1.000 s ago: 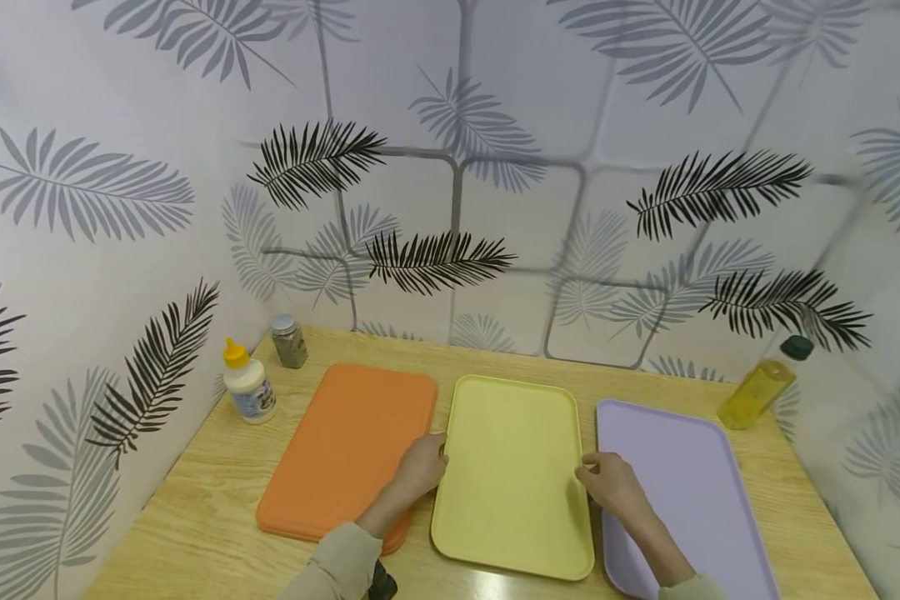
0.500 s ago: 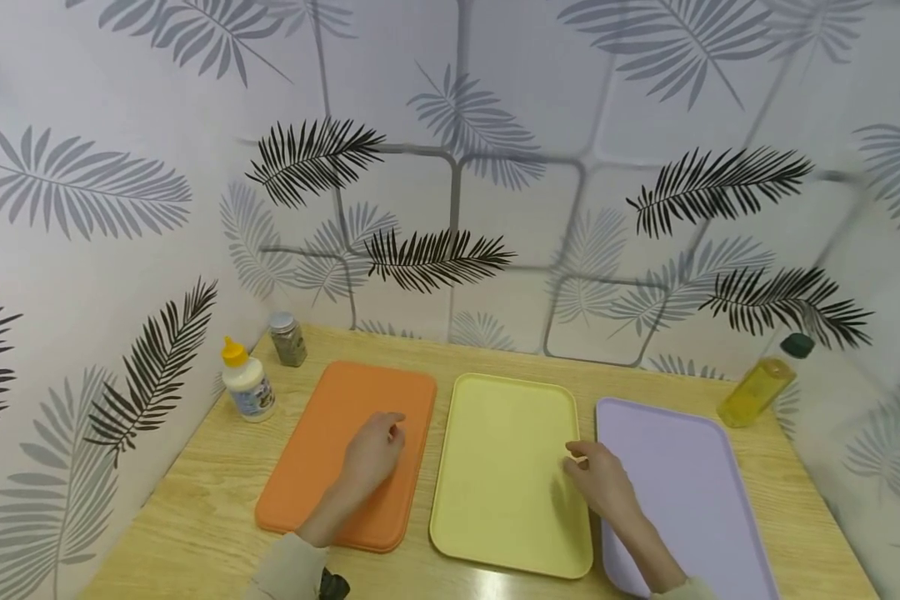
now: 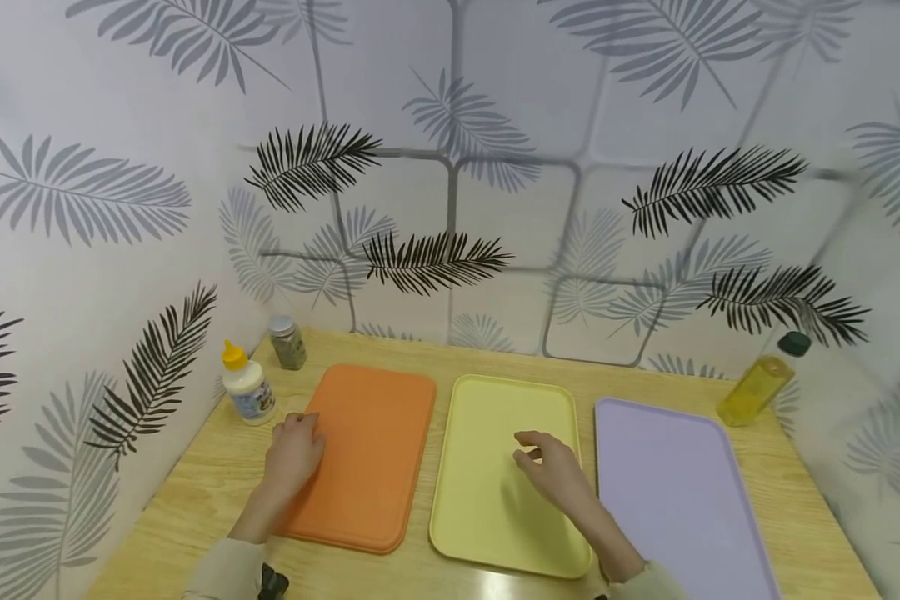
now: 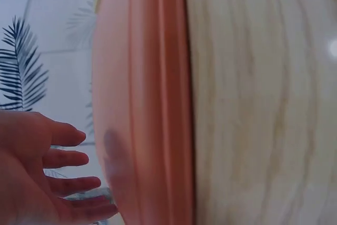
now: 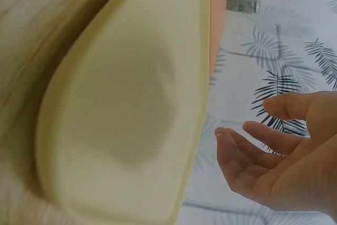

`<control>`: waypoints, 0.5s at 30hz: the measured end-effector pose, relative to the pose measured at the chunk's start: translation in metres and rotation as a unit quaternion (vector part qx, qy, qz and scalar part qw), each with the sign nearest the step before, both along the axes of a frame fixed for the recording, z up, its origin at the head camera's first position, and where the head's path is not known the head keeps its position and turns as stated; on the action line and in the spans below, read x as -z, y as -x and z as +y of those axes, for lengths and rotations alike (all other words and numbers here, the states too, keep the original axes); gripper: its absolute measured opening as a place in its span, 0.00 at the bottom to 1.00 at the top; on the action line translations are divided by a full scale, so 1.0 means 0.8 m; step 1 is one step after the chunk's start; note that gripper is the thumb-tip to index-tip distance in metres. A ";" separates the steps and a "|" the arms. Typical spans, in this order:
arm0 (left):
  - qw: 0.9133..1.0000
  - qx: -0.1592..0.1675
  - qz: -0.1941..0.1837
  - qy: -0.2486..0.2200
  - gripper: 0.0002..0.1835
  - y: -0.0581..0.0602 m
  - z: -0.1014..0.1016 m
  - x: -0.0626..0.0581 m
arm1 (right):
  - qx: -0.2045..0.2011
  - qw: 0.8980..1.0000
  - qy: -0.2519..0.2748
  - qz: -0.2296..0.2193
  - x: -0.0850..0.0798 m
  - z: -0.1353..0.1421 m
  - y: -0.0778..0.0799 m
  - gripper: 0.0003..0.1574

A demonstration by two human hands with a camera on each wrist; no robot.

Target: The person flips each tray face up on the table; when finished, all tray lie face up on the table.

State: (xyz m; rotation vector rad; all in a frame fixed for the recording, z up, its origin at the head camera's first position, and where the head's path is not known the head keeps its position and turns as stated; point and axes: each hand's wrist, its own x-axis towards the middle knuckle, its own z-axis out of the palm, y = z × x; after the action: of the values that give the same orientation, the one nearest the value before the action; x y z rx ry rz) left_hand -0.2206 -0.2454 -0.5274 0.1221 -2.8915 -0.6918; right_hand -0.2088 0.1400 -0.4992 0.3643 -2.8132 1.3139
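Observation:
My left hand (image 3: 295, 457) is at the left edge of an orange tray (image 3: 375, 450). In the left wrist view its fingers (image 4: 68, 159) are loosely extended and hold nothing, with the tray's layered edge beside them. Over a yellow tray (image 3: 487, 475) hangs my right hand (image 3: 558, 475), casting a shadow on the tray's surface. Its fingers (image 5: 237, 156) are relaxed, and nothing is between them and the thumb in the right wrist view. The yellow tray lies in the middle, raised rim up, with the orange one to its left.
A purple tray (image 3: 675, 492) lies to the right, partly behind my right forearm. A glue bottle (image 3: 250, 387) with a yellow cap and a small lidded jar (image 3: 289, 346) stand at the back left. At the back right is a bottle of yellow liquid (image 3: 757, 389). Patterned walls enclose the wooden table (image 3: 187, 517).
My left hand has left the yellow tray's left edge and crossed the orange tray to its left side. My right hand has left the yellow tray's right rim and moved left over it.

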 end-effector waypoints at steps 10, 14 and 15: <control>0.998 0.013 -0.038 0.042 0.20 0.000 -0.015 0.006 | -0.070 0.997 0.020 -0.013 0.001 -0.044 0.000 0.23; 0.997 0.016 -0.035 0.060 0.17 0.004 -0.018 0.006 | -0.109 0.994 0.021 -0.022 -0.002 -0.067 -0.001 0.25; 0.997 0.016 -0.035 0.063 0.16 0.005 -0.018 0.006 | -0.117 0.993 0.022 -0.023 -0.003 -0.073 -0.002 0.26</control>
State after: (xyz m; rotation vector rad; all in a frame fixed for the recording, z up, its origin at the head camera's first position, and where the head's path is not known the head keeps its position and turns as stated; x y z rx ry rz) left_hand -0.2246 -0.2598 -0.5318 0.0855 -3.0007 -0.5196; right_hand -0.2076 0.0819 -0.4971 0.6888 -2.8439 1.4401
